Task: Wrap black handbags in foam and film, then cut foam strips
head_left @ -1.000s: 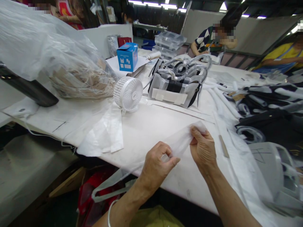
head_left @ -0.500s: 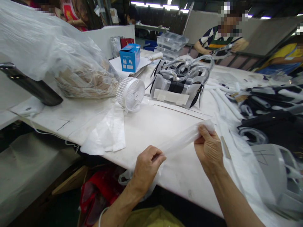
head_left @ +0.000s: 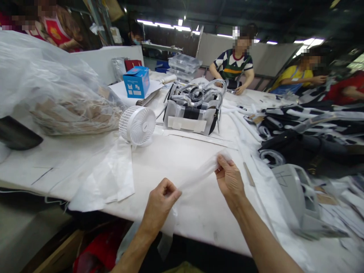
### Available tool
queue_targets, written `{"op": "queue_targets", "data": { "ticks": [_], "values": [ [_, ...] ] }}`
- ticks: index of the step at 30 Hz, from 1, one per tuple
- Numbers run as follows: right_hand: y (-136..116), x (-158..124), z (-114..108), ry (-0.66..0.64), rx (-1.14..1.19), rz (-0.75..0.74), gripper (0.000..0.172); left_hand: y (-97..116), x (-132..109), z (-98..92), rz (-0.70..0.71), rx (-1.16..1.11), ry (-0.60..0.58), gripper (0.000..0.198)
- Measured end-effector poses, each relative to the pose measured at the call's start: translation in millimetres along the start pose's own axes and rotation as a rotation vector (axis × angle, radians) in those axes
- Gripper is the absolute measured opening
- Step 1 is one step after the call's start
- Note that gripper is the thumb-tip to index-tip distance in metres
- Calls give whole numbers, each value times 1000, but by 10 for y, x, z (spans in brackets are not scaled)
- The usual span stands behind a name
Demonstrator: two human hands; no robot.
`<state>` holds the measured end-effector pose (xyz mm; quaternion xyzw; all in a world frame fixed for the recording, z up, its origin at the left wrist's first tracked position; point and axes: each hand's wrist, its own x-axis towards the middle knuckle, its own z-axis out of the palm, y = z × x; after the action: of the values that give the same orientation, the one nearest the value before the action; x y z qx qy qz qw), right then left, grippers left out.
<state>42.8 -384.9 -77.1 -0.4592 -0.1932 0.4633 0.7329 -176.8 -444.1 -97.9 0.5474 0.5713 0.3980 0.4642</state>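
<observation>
Both my hands hold a thin translucent white plastic bag point(head_left: 199, 174), pulled into a narrow strip above the white table point(head_left: 176, 151). My left hand point(head_left: 160, 201) is closed in a pinch on the strip's near end, close to the table's front edge. My right hand point(head_left: 229, 178) grips the far end with closed fingers, higher and to the right. The loose tail of the bag hangs down past the table edge below my left hand.
A small white fan point(head_left: 137, 125) stands mid-table beside flat white sheets point(head_left: 110, 178). Behind it sits a wrapped black-and-white handbag point(head_left: 193, 110), a blue box point(head_left: 136, 81) and a big clear sack of paper point(head_left: 57, 94). More bags point(head_left: 307, 132) pile at right. Other people work at the far side.
The view has lifted and swung right. My hands moved further apart, stretching the plastic bag into a tighter strip; my left hand slid along it toward the near end.
</observation>
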Motion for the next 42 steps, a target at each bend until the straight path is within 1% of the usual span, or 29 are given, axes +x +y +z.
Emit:
{"op": "queue_targets", "data": {
  "ticks": [2, 3, 5, 7, 12, 15, 16, 17, 19, 20, 21, 22, 23, 24, 26, 27, 28, 30, 32, 35, 37, 39, 41, 42],
  "values": [
    [13, 18, -39, -6, 3, 32, 32, -24, 28, 6, -30, -13, -40, 20],
    [21, 31, -63, -9, -9, 51, 32, -34, 44, 5, -45, -7, -81, 23],
    [40, 66, -119, -19, -62, 85, 33, -42, 75, -3, -75, 27, -164, 21],
    [69, 122, -181, -24, -122, 100, 33, -32, 108, -9, -99, 52, -218, 25],
    [169, 358, -360, -8, -214, 119, 36, 61, 230, 41, -127, 12, -324, 30],
    [136, 506, -506, 32, -287, 109, 44, 76, 316, 109, -166, -26, -331, 31],
    [94, 534, -561, 62, -310, 75, 48, 66, 339, 129, -187, -53, -324, 31],
    [37, 543, -617, 101, -351, 3, 50, 52, 357, 146, -213, -89, -316, 31],
    [-99, 491, -710, 176, -510, -247, 47, 21, 377, 173, -276, -179, -304, 33],
    [-164, 428, -738, 183, -621, -400, 41, 9, 382, 184, -308, -226, -303, 35],
    [-217, 341, -747, 148, -736, -550, 33, 3, 384, 194, -339, -272, -304, 37],
    [-252, 236, -736, 58, -840, -681, 25, 3, 385, 206, -367, -314, -307, 38],
    [-265, 118, -702, -82, -924, -780, 21, 8, 387, 218, -390, -351, -310, 40],
    [-255, -4, -646, -254, -1002, -861, 20, 16, 390, 232, -407, -384, -312, 42],
    [-176, -232, -491, -575, -1162, -988, 26, 30, 394, 261, -417, -432, -316, 44],
    [-116, -323, -403, -677, -1234, -1045, 30, 30, 395, 273, -409, -449, -317, 45],
    [-53, -392, -317, -725, -1288, -1098, 32, 24, 396, 283, -395, -463, -318, 46],
    [58, -454, -166, -716, -1299, -1191, 31, -12, 402, 295, -377, -494, -318, 48],
    [122, -433, -55, -687, -1231, -1261, 27, -64, 426, 300, -376, -539, -319, 50],
    [161, -341, 45, -719, -1157, -1299, 25, -103, 499, 301, -346, -620, -323, 53],
    [201, -278, 70, -760, -1130, -1258, 24, -81, 562, 299, -300, -660, -313, 54],
    [246, -187, 61, -778, -1127, -1169, 20, -39, 635, 291, -236, -669, -287, 54],
    [220, -7, 39, -808, -1164, -1045, 17, -8, 718, 274, -186, -653, -266, 55],
    [150, 134, 34, -828, -1195, -958, 16, -5, 763, 260, -172, -636, -260, 55]
  ]
}}
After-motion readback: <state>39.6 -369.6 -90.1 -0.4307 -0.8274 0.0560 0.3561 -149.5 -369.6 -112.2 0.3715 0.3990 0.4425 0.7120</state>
